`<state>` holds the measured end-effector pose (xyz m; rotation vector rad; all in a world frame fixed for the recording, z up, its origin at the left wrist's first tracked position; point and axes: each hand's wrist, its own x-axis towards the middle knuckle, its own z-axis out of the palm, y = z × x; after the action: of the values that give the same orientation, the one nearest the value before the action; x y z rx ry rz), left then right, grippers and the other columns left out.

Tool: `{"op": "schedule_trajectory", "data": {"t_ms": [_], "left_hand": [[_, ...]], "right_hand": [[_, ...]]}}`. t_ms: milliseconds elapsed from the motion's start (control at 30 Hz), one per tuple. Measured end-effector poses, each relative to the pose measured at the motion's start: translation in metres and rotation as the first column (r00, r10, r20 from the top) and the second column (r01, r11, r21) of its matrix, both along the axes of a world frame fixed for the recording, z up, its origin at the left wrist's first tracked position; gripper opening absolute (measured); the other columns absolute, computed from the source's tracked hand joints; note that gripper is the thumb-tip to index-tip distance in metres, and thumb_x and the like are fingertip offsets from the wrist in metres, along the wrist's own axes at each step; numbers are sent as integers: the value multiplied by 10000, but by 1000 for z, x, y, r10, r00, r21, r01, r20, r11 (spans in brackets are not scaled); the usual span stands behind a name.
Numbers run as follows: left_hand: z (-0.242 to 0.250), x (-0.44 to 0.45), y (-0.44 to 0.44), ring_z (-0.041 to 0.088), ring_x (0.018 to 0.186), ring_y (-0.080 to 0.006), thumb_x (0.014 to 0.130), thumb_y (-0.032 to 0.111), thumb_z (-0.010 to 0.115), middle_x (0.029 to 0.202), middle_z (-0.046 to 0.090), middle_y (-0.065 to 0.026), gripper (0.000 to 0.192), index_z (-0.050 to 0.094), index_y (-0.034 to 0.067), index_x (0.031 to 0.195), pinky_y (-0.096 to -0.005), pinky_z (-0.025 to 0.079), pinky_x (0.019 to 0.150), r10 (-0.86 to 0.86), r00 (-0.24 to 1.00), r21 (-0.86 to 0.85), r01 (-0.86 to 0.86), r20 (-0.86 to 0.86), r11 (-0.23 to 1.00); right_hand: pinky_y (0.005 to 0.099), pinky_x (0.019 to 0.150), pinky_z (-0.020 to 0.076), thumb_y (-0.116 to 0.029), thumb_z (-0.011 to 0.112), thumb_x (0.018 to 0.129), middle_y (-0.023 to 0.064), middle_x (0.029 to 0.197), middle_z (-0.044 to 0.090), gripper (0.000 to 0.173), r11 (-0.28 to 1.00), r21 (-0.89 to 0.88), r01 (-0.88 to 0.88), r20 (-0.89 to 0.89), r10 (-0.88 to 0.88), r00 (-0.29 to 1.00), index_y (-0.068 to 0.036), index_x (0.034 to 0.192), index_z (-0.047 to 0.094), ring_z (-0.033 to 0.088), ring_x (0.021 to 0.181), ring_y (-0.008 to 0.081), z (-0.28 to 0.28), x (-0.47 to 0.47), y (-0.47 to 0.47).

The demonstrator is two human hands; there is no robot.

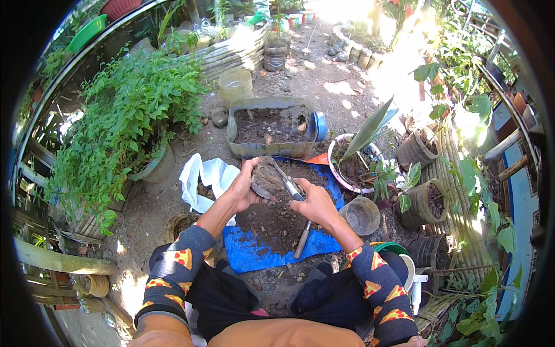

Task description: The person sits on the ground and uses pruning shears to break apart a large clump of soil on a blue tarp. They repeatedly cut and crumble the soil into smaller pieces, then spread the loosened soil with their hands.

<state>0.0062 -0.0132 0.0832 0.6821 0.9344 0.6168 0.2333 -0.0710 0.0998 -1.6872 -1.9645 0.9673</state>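
My left hand [243,187] grips a rough brown clump [265,177], which may be wood or packed soil. A small hand tool [291,185] with a metal shank and dark grip is in my right hand [315,200], its blade end against the clump's right side. Below both hands, loose dark soil [269,230] is spread over a blue tarp [243,256]. Another tool's handle [302,243] lies on the soil, its upper end hidden by my right hand. Beside my left wrist sits a white plastic bag [190,182] with soil inside.
Beyond the tarp lies a cut plastic container [271,149] holding soil, its blue cap facing right. A potted plant in a white-rimmed pot [331,167] and a clear plastic tub [360,215] stand at right. A leafy bush [130,117] fills the left side.
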Motion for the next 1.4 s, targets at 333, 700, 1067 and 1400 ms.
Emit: {"op": "schedule_trajectory", "data": {"t_ms": [333,700,1067,1400], "left_hand": [[18,-8,3,677,620,-331,958,678,299,937,715,-228,710,595,115,1273,-364,515,496,-215,976,-140,219,43,966],[16,-12,5,685,634,-365,974,658,298,931,714,-257,695,602,109,1270,-380,498,474,-127,989,-217,139,71,966],[6,-14,9,694,779,-396,967,664,308,1060,683,-278,723,582,86,1305,-445,561,621,-257,954,-172,281,152,944],[12,-7,1,662,1031,-471,996,560,343,1229,655,-215,617,545,115,1371,-603,505,916,-87,979,-198,123,183,972]], "right_hand": [[499,1048,358,-245,813,633,171,1125,542,909,813,543,-210,369,-7,929,-88,1449,445,505,1125,354,7,9,-1],[493,1031,371,-243,797,632,163,1115,557,861,828,520,-210,347,21,938,-103,1424,490,519,1115,353,19,10,-6],[471,922,439,-230,765,664,151,1089,582,806,797,537,-276,438,16,899,-103,1415,503,552,1055,348,20,10,-9],[408,912,469,-232,720,687,165,1080,603,737,998,56,-12,-34,14,999,-96,1383,520,571,1026,352,20,7,-3]]}}
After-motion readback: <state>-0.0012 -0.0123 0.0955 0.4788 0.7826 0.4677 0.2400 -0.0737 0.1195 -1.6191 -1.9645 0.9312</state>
